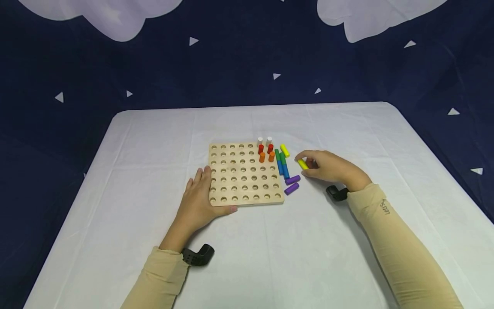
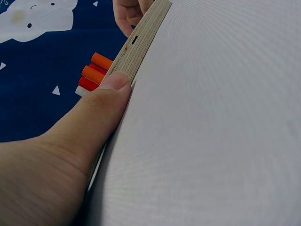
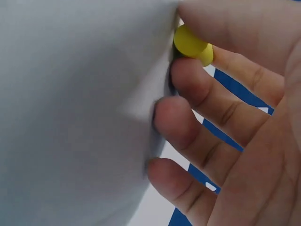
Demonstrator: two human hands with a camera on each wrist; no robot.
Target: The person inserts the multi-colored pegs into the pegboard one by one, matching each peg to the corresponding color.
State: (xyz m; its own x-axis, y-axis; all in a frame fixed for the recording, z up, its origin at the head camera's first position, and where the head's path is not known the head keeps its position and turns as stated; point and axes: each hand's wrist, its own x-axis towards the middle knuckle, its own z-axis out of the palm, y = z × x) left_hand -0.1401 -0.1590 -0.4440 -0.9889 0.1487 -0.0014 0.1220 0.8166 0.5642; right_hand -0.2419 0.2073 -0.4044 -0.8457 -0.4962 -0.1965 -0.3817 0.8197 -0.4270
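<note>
A square wooden pegboard (image 1: 238,177) with rows of round holes lies on the table. My left hand (image 1: 197,197) braces its front left corner, fingers straight along the left side. In the left wrist view the thumb (image 2: 106,101) presses the board's front edge. To the right of the board, my right hand (image 1: 328,166) pinches a yellow peg (image 1: 302,164) between thumb and fingers, low over the cloth. Two white pegs (image 1: 269,140), two red pegs (image 1: 270,148) and two orange pegs (image 1: 272,156) stand in the board's back right part.
Loose pegs lie along the board's right side: another yellow peg (image 1: 284,150), two green pegs (image 1: 283,158), two blue pegs (image 1: 285,171) and two purple pegs (image 1: 292,189). White cloth covers the table (image 1: 115,197); a dark blue curtain (image 1: 231,64) hangs behind it.
</note>
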